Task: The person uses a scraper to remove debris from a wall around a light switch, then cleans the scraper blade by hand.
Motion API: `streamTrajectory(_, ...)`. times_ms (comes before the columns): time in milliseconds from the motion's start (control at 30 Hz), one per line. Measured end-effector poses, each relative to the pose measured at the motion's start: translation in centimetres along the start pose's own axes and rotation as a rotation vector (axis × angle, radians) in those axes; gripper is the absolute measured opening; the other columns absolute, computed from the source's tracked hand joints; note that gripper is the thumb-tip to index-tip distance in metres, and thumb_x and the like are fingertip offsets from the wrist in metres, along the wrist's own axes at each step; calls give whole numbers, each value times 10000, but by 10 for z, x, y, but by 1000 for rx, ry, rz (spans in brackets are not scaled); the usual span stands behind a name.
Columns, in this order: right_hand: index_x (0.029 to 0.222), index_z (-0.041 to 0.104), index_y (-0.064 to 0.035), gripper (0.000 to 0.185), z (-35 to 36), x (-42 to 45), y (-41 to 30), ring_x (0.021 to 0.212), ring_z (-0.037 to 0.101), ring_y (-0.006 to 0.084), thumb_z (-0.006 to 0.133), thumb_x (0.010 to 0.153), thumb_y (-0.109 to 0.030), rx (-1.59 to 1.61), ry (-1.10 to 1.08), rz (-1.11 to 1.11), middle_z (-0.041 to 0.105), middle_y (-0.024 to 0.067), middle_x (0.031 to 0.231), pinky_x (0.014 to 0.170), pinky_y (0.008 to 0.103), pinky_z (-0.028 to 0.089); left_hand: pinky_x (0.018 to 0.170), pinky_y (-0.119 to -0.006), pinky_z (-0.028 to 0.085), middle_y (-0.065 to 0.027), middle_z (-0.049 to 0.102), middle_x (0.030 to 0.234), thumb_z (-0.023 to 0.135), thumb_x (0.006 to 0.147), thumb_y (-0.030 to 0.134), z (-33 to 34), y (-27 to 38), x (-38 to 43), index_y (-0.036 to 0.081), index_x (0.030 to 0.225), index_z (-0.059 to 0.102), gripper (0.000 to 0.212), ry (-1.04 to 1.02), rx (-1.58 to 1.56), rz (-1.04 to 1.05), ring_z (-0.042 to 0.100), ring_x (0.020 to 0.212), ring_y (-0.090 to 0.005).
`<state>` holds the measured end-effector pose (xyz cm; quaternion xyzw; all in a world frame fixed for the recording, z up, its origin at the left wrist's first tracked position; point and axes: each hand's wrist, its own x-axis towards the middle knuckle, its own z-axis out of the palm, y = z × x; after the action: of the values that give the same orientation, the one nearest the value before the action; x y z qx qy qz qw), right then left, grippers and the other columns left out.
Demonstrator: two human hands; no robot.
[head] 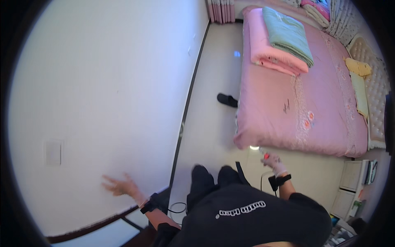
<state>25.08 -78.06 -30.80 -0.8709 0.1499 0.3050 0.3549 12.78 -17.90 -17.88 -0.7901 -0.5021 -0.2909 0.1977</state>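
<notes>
My left hand (121, 186), in a thin glove, is spread in front of the white wall (108, 102); whether it touches the wall cannot be told. Above the floor near the bed's foot, my gloved right hand (274, 163) is closed around a small tool with a red handle (266, 156). The tool's tip is too blurred to name. Dark straps with small devices circle both wrists. A wall switch plate (53, 153) sits to the left of my left hand.
A bed with a pink cover (268, 102) stands at the right, bearing a folded pink quilt (259, 40) and a green blanket (287, 31). A black slipper (227, 100) lies beside it. A white cabinet (350, 176) stands at the lower right. Dark cables (177, 211) hang near my body.
</notes>
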Motion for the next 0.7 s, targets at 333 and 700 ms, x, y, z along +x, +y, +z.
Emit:
streamTrajectory(333,896,666,-76,274,-84,-13,-168,737,632,257,638,762,-314,-127,-131,-193,662,97,761,688,394,479,1043,-690,196,-223,37,1560,796,683,484,-43,150,288,244,1527,36,1161,-9,134,252,113,1413,-450)
streamTrajectory(700,833,634,-36,227,19,122,-141,635,658,200,621,735,-240,201,261,229,664,98,660,601,348,502,877,-589,270,-283,220,1410,642,765,634,25,71,322,196,1517,92,1029,162,205,234,305,1189,-437)
